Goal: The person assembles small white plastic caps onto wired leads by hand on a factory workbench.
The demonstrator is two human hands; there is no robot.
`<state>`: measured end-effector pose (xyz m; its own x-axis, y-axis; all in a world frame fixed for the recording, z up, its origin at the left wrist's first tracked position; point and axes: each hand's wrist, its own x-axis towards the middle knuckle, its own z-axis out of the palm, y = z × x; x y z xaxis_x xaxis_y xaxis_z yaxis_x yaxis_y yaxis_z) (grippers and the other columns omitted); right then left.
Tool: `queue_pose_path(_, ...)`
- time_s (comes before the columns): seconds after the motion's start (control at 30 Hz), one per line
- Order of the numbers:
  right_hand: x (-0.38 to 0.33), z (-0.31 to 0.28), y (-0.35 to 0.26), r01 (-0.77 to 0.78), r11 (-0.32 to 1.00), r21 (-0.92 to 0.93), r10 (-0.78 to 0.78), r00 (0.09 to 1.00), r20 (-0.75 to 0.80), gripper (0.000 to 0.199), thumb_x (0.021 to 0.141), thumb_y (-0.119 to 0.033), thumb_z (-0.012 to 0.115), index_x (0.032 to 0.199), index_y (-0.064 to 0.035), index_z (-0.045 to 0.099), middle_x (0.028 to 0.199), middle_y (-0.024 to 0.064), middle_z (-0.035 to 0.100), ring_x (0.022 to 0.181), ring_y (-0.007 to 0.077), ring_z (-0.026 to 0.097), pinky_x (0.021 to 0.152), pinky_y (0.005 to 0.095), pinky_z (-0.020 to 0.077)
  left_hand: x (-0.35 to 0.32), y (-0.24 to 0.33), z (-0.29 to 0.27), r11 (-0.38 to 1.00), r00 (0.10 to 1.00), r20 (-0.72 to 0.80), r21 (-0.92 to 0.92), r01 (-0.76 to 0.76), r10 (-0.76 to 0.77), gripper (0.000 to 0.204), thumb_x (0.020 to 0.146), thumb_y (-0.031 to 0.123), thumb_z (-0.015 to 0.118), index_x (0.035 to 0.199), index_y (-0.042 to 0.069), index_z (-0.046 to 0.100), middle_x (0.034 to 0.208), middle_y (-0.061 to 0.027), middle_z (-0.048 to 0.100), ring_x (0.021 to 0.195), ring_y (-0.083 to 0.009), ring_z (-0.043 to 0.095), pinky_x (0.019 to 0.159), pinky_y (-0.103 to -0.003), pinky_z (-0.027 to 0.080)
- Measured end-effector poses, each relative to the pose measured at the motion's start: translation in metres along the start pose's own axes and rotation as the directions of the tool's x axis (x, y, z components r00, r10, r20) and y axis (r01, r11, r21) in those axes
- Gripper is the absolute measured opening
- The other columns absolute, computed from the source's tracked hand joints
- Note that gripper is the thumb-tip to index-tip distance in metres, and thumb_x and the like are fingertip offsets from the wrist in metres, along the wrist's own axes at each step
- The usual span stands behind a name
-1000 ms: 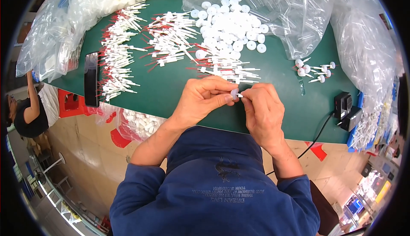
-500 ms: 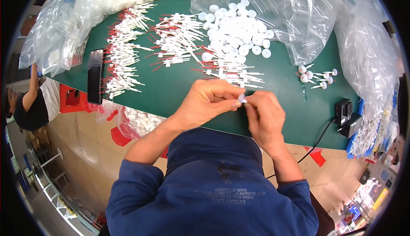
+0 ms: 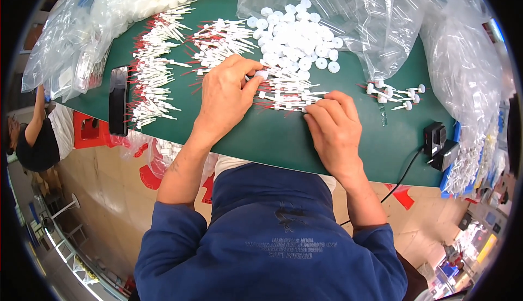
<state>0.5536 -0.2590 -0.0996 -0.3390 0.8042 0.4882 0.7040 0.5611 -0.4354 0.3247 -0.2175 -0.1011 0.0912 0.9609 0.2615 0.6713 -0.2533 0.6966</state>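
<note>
— On green table (image 3: 283, 137): what's where?
— Left hand (image 3: 226, 97) pinches a white cap (image 3: 262, 75) by the cap pile (image 3: 297, 40); right hand (image 3: 332, 127), fingers curled, touches red-stemmed nozzles (image 3: 286, 95). Bags (image 3: 381, 18) behind, tan floor below.

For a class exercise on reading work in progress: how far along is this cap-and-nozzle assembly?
Done: a small cluster of capped nozzles lies apart on the right. In hand: the left hand touches a white cap; the right hand reaches the nozzle pile. Left: many loose caps and nozzle rows.
</note>
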Motion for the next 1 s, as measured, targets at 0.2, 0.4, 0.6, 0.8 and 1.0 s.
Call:
queue_pose_path(0.2,-0.009,0.000,0.004,-0.077,0.993,-0.092,0.086,0.992,0.097,0.021,0.071,0.000,0.077,0.088,-0.0056,0.065,0.086,0.0065,0.059,0.098,0.0280,0.059,0.080,0.0409,0.0480,-0.006,-0.003,-0.003,0.999,1.000,0.022,-0.049,0.005,-0.004,0.017,0.081,0.000,0.075,0.098,0.000,0.070,0.081,-0.0073,0.066,0.060,-0.0150,0.058,0.055,-0.031,0.045)
queue_pose_path(0.4,-0.012,-0.017,0.006,-0.118,0.992,-0.034,0.121,0.988,0.095,0.019,0.075,0.003,0.075,0.089,-0.0026,0.064,0.093,0.0084,0.065,0.099,0.0302,0.062,0.084,0.0408,0.0492,-0.007,-0.004,-0.004,0.925,0.972,-0.099,-0.342,0.167,-0.212,0.018,0.088,0.001,0.070,0.107,0.001,0.070,0.086,-0.0057,0.065,0.067,-0.0088,0.060,0.055,-0.025,0.047)
queue_pose_path(0.6,-0.008,-0.028,-0.004,-0.185,0.975,0.122,0.184,0.983,0.024,0.021,0.076,0.007,0.074,0.095,-0.0013,0.068,0.087,0.0101,0.067,0.089,0.0305,0.064,0.076,0.0379,0.0520,-0.019,0.006,-0.007,0.793,0.963,-0.146,-0.601,0.097,-0.228,0.018,0.095,-0.005,0.061,0.112,-0.006,0.068,0.108,-0.0090,0.063,0.084,-0.0116,0.069,0.063,-0.022,0.055)
queue_pose_path(0.8,-0.002,-0.018,-0.010,-0.024,1.000,0.019,0.026,0.994,-0.106,0.029,0.071,0.009,0.075,0.098,-0.0008,0.070,0.084,0.0094,0.066,0.086,0.0285,0.064,0.073,0.0374,0.0523,-0.040,0.048,-0.005,0.480,0.925,0.339,-0.791,0.378,-0.170,0.023,0.095,-0.004,0.063,0.118,-0.003,0.065,0.093,-0.0088,0.070,0.077,-0.0125,0.070,0.061,-0.023,0.055)
queue_pose_path(1.0,0.001,-0.018,-0.017,-0.015,0.997,0.074,0.022,0.996,-0.086,0.028,0.070,0.010,0.075,0.096,0.0000,0.070,0.084,0.0086,0.066,0.084,0.0280,0.064,0.072,0.0365,0.0522,-0.029,0.048,0.015,0.483,0.922,0.362,-0.788,0.381,-0.138,0.019,0.097,0.000,0.062,0.116,-0.005,0.065,0.091,-0.0078,0.071,0.080,-0.0125,0.071,0.064,-0.024,0.056)
